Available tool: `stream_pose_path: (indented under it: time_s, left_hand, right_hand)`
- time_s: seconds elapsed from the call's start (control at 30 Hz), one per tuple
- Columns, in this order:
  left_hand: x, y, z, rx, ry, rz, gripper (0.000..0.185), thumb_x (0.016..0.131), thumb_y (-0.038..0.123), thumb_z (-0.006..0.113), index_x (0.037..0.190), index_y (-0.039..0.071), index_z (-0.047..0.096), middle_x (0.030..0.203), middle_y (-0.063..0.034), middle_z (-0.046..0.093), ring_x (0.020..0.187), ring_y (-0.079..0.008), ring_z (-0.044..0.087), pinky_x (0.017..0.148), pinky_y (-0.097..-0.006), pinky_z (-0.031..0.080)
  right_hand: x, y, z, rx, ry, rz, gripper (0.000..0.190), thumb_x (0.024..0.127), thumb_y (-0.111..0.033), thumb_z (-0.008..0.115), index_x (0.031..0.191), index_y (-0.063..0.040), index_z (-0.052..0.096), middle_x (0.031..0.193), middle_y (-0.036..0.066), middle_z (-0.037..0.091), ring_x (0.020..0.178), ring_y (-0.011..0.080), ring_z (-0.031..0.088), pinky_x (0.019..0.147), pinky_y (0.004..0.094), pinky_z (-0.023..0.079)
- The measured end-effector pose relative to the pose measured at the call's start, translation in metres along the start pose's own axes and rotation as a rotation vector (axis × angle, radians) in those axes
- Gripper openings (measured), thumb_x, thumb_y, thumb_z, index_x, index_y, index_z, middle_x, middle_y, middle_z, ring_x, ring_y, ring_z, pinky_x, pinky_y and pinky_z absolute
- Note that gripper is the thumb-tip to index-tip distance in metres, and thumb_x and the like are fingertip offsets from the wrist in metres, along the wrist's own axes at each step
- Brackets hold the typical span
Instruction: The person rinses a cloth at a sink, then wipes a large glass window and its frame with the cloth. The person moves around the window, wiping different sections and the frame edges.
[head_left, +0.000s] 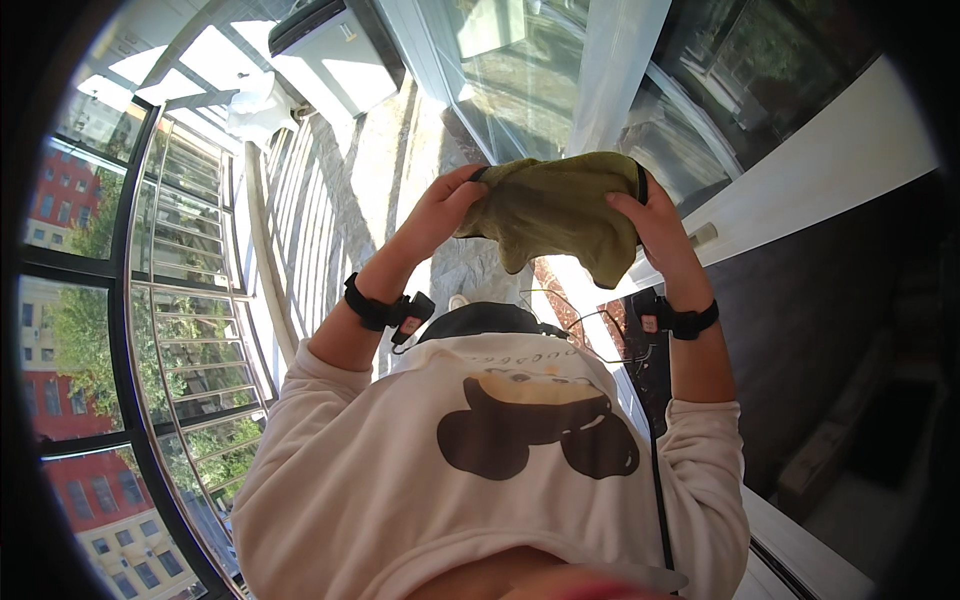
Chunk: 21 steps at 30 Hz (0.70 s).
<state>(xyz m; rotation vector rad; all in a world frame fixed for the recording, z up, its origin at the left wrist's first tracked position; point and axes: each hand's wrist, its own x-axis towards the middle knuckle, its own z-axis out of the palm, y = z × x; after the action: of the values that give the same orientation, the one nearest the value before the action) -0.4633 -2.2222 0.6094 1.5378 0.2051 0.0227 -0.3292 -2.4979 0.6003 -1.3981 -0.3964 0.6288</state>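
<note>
An olive-green cloth with dark edging (562, 210) hangs between my two hands, out in front of my chest. My left hand (450, 199) pinches its left edge, the thumb on top. The cloth's right edge is gripped by my right hand (651, 214), whose thumb presses on the near face. Loose folds sag downward between the hands. Each wrist wears a black strap with a small device, and a thin cable runs near my waist. Most fingers are hidden behind the cloth.
Windows with a metal railing (199, 341) line the left side. Glass door panels (517, 82) stand ahead, and a white door or frame edge (810, 172) with a handle is close by on the right. A white cabinet (337, 67) stands at the upper left beyond the sunlit stone floor (330, 195).
</note>
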Motion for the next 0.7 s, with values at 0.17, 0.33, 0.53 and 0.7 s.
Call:
stream_pose_path:
  time_s: [0.17, 0.33, 0.53, 0.7]
  left_hand:
    - [-0.005, 0.012, 0.008, 0.018, -0.016, -0.033, 0.036, 0.099, 0.015, 0.049, 0.13, -0.001, 0.058, 0.109, -0.0041, 0.065, 0.1, -0.011, 0.058, 0.091, -0.025, 0.046]
    - [-0.001, 0.016, -0.003, -0.135, -0.135, -0.109, 0.038, 0.1, 0.024, 0.045, 0.126, 0.0, 0.059, 0.109, -0.0054, 0.066, 0.098, -0.013, 0.06, 0.09, -0.0263, 0.047]
    - [-0.009, 0.015, -0.031, -0.181, -0.21, -0.023, 0.041, 0.102, 0.019, 0.041, 0.133, -0.008, 0.049, 0.126, -0.0164, 0.061, 0.117, -0.0241, 0.06, 0.104, -0.0385, 0.046]
    - [-0.019, 0.007, -0.052, -0.161, -0.114, 0.021, 0.041, 0.103, 0.02, 0.041, 0.133, -0.006, 0.051, 0.126, -0.0147, 0.062, 0.116, -0.0231, 0.06, 0.104, -0.0384, 0.046]
  right_hand:
    - [0.009, 0.026, 0.008, -0.963, 0.336, -0.531, 0.05, 0.087, -0.018, 0.074, 0.129, -0.002, 0.053, 0.124, 0.016, 0.06, 0.119, 0.0294, 0.057, 0.101, 0.0409, 0.045]
    - [0.002, 0.041, 0.042, -0.494, -0.271, -0.255, 0.054, 0.092, -0.021, 0.072, 0.14, -0.009, 0.048, 0.135, 0.008, 0.056, 0.127, 0.0194, 0.053, 0.11, 0.0391, 0.039]
    - [0.021, 0.05, 0.065, -0.464, -0.4, -0.39, 0.046, 0.092, -0.02, 0.072, 0.133, -0.009, 0.055, 0.129, 0.007, 0.059, 0.128, 0.0207, 0.053, 0.11, 0.0391, 0.038]
    - [0.031, 0.047, 0.056, -0.387, -0.361, -0.187, 0.022, 0.098, -0.011, 0.064, 0.119, -0.004, 0.061, 0.107, 0.004, 0.068, 0.102, 0.0156, 0.065, 0.09, 0.0309, 0.051]
